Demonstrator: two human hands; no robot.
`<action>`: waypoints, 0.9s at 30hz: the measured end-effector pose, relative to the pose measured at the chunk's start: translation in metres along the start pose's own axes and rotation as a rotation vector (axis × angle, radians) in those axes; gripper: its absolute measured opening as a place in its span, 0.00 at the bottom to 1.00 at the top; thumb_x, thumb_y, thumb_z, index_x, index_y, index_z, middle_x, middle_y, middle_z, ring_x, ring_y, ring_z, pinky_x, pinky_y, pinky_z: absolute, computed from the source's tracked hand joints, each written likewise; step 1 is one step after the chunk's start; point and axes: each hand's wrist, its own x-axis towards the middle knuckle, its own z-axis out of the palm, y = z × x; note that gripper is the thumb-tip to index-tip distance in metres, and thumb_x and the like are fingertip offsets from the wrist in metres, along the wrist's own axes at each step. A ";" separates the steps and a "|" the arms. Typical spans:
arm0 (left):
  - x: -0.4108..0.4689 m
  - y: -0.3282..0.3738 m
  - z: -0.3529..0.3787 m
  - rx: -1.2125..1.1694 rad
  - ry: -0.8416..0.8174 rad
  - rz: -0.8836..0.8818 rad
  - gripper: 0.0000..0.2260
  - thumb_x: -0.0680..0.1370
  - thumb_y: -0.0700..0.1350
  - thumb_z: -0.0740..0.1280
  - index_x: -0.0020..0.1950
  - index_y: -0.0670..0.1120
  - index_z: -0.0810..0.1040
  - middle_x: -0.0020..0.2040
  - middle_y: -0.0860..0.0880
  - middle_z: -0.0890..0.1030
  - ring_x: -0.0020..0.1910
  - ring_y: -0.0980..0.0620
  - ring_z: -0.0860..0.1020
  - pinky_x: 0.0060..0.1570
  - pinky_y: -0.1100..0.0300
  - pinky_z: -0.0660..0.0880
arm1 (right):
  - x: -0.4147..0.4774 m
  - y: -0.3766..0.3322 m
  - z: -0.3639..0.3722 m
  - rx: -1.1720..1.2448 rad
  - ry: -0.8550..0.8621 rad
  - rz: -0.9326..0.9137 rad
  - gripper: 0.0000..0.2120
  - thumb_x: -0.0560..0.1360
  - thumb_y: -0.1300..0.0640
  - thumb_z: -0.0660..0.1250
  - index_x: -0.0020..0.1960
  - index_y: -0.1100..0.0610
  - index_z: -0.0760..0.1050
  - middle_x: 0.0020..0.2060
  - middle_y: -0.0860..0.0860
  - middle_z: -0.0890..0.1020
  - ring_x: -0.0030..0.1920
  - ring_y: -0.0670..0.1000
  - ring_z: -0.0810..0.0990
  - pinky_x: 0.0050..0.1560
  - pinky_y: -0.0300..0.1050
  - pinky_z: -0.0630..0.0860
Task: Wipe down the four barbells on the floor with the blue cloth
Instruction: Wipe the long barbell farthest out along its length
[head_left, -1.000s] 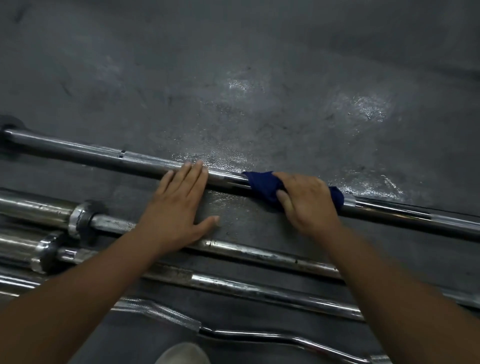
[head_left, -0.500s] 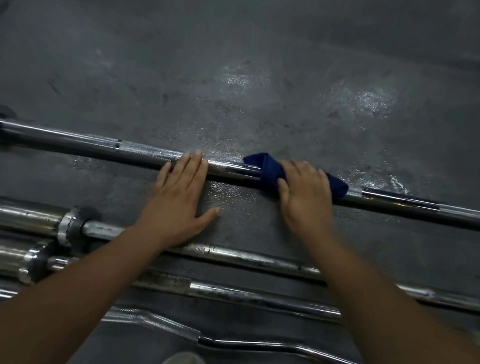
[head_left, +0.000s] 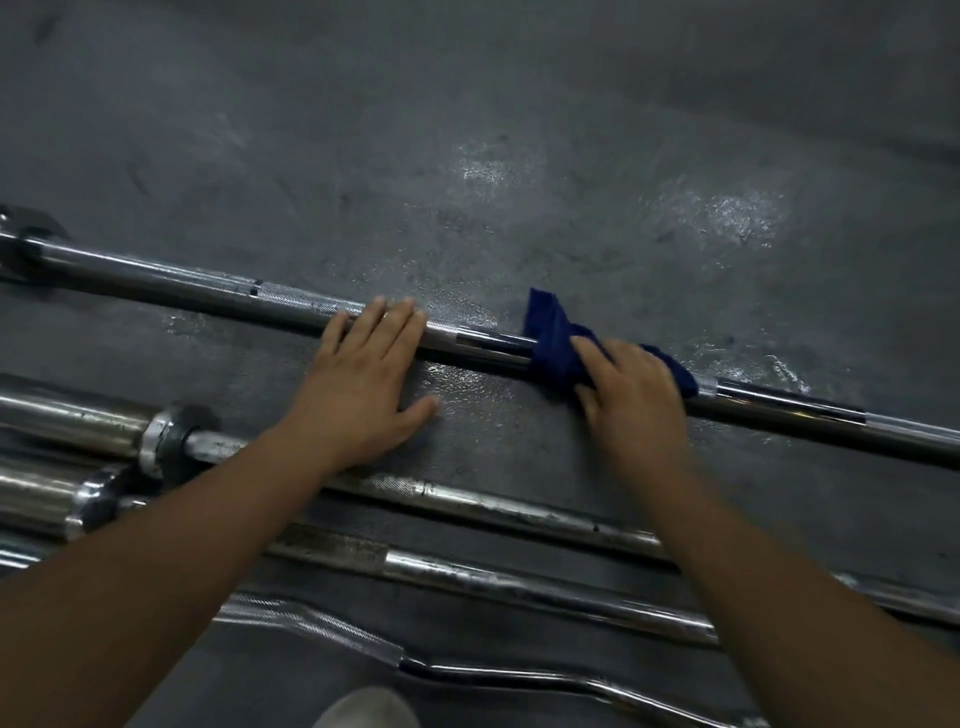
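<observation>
While your flat left hand (head_left: 363, 384) is pinning the barbell (head_left: 291, 304), your right hand (head_left: 631, 395) is clamping the cloth (head_left: 550, 343); wrap it fully round.

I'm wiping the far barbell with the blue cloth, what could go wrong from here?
1. The far barbell could roll: your left hand only rests flat on it.
2. The blue cloth has a loose end sticking up beyond your right hand, so it may bunch or slip off.
</observation>
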 end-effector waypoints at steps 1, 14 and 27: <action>0.000 -0.001 -0.001 0.006 0.000 -0.011 0.42 0.74 0.71 0.46 0.81 0.48 0.46 0.82 0.49 0.49 0.80 0.48 0.45 0.77 0.44 0.43 | 0.002 0.004 -0.006 -0.004 -0.025 0.011 0.27 0.71 0.54 0.73 0.68 0.52 0.72 0.58 0.52 0.79 0.57 0.56 0.76 0.61 0.54 0.70; -0.031 0.010 0.003 0.004 -0.053 -0.099 0.44 0.73 0.73 0.42 0.81 0.48 0.48 0.82 0.47 0.51 0.80 0.46 0.47 0.77 0.42 0.45 | -0.033 -0.016 -0.030 0.180 -0.093 0.155 0.17 0.74 0.61 0.67 0.62 0.51 0.77 0.55 0.51 0.81 0.54 0.57 0.76 0.57 0.53 0.73; -0.131 0.026 -0.093 0.078 0.056 -0.072 0.43 0.73 0.71 0.46 0.79 0.45 0.62 0.79 0.45 0.61 0.79 0.45 0.57 0.76 0.45 0.52 | -0.076 -0.040 -0.144 0.770 0.029 0.387 0.19 0.73 0.67 0.58 0.48 0.46 0.79 0.49 0.49 0.82 0.46 0.50 0.79 0.37 0.37 0.69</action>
